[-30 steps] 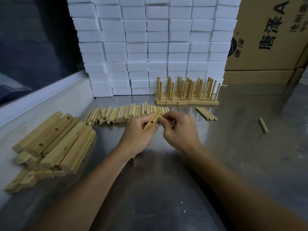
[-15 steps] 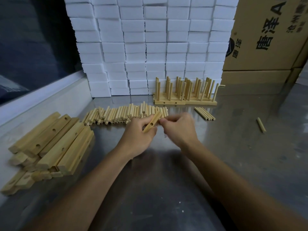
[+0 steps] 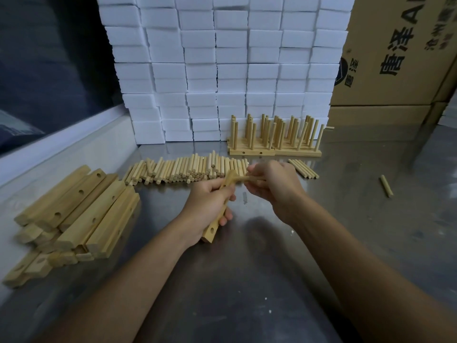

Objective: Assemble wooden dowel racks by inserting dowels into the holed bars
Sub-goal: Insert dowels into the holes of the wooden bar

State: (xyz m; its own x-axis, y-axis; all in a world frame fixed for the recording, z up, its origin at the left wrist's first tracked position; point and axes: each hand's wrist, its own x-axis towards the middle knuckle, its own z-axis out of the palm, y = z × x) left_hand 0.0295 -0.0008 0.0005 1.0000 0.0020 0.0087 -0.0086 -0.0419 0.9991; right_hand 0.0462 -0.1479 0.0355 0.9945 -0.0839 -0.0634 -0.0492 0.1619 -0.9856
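cardboard box (image 3: 400, 45) | black print, sideways: "唐泽", a partial "A" | smaller characters too blurred

Pale matt wooden holed bar (image 3: 214, 225), wooden dowels (image 3: 188, 168), dull-sheened scuffed metal table (image 3: 247, 280), white foam blocks (image 3: 230, 70), brown cardboard box (image 3: 395, 50)

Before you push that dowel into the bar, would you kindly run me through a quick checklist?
1. Left hand grips the bar: ok.
2. Right hand holds a dowel: ok, though blurred.
3. Dowel tip lined up with a hole: cannot tell.
4. Bar's near-end hole free: ok.
5. Spare dowels within reach: ok.
6. Finished racks out of the way: ok.
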